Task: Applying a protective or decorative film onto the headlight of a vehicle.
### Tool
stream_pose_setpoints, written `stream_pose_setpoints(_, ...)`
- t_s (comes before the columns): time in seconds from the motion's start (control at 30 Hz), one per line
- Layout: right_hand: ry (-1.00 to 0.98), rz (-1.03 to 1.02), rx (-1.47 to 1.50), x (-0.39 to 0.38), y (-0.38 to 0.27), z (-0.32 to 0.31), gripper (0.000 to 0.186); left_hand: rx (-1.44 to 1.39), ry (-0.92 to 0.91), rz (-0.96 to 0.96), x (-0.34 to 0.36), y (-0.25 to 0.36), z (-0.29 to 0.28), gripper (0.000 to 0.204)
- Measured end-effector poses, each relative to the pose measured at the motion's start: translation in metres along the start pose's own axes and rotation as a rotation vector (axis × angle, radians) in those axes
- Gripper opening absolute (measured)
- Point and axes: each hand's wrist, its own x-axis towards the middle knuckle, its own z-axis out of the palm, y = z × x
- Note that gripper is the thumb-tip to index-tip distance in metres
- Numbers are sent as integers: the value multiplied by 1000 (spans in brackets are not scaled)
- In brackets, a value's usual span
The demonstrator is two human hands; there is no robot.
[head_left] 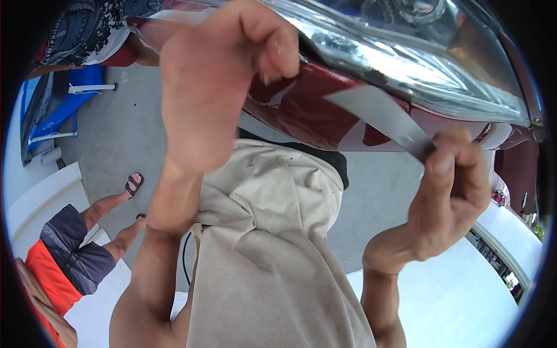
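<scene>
Right hand (449,194) pinches the end of a grey tape strip (380,116) stretched across the red car body (301,110) under the headlight (406,58), left hand (214,75) clenched, thumb pressing near the strip's other end.

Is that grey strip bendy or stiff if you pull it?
Probably bendy: the grey strip looks thin and flat, stretched from the red car panel to the right hand. Likely light. It may be sticky like tape, though that isn't certain.
</scene>
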Motion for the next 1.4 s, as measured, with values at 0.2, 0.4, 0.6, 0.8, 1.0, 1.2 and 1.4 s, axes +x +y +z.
stream_pose_setpoints(0.2,79,116,203,-36,3,44,7,-164,-3,-346,-46,4,29,31)
stream_pose_setpoints(0.4,603,156,515,-32,61,-13,23,583,24,75,-43,-26,24,37)
stream_pose_setpoints(0.6,383,148,468,-21,61,-103,26,1259,393,20,0,-69,87,100)
stream_pose_setpoints(0.8,132,106,224,33,31,-88,15,968,218,-23,-20,-38,92,70)
stream_pose_setpoints(1.0,-266,-182,-389,90,19,-10,10,403,252,-23,9,-21,22,47)
stream_pose_setpoints(1.2,-250,-223,-373,90,37,9,12,344,379,26,18,-47,10,23)
stream_pose_setpoints(1.4,-335,-301,-318,98,47,-31,13,535,395,-34,25,-41,7,31)
